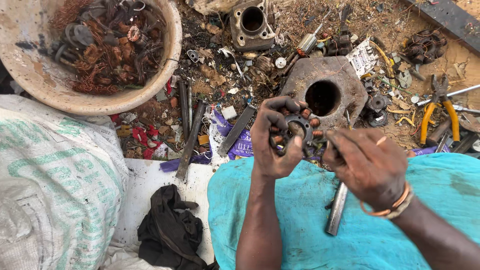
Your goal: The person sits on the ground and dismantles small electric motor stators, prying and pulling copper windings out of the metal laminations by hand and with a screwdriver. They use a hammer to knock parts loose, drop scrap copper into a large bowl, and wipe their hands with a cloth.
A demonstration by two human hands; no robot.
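My left hand (270, 140) grips a round motor stator (299, 129) with copper-wound poles around a dark ring, held above a turquoise cloth (300, 220) over my lap. My right hand (367, 165), with bands on its wrist, is closed against the stator's right side; what its fingers hold is hidden. A steel rod (336, 210) lies on the cloth just under that hand.
A large basin (30, 75) of copper wire and scrap sits top left. A white woven sack (55, 180) fills the left. A rusty metal block with a hole (345, 75), an engine cylinder (251, 22), orange-handled pliers (440, 112), flat steel bars (190, 140) and a black rag (170, 230) lie around.
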